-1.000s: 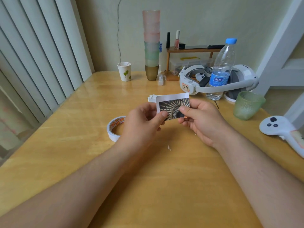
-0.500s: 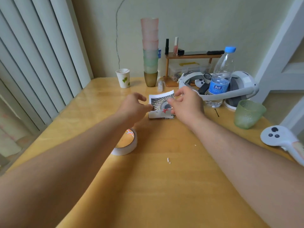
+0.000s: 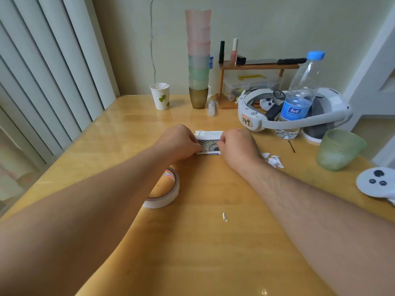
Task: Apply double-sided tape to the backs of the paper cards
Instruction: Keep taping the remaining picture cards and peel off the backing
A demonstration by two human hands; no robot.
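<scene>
A paper card [image 3: 208, 146] with a dark radial pattern lies face up on a small pile of cards [image 3: 210, 134] in the middle of the wooden table [image 3: 213, 242]. My left hand [image 3: 178, 142] holds the card's left end with curled fingers. My right hand [image 3: 236, 144] pinches its right end. A roll of double-sided tape [image 3: 165, 194] lies flat on the table nearer to me, partly hidden under my left forearm.
Peeled white tape backing [image 3: 273, 160] lies by my right wrist, and one scrap [image 3: 224, 217] nearer. A VR headset [image 3: 295, 112], water bottle [image 3: 299, 97], green cup [image 3: 339, 149] and controller [image 3: 376, 183] crowd the right. Stacked cups [image 3: 198, 60], a paper cup [image 3: 160, 96] and a small shelf [image 3: 256, 67] stand at the back.
Both hands carried the patterned card away from me and lowered it onto the pile of cards. The view tilted and the tape roll now lies under my left forearm.
</scene>
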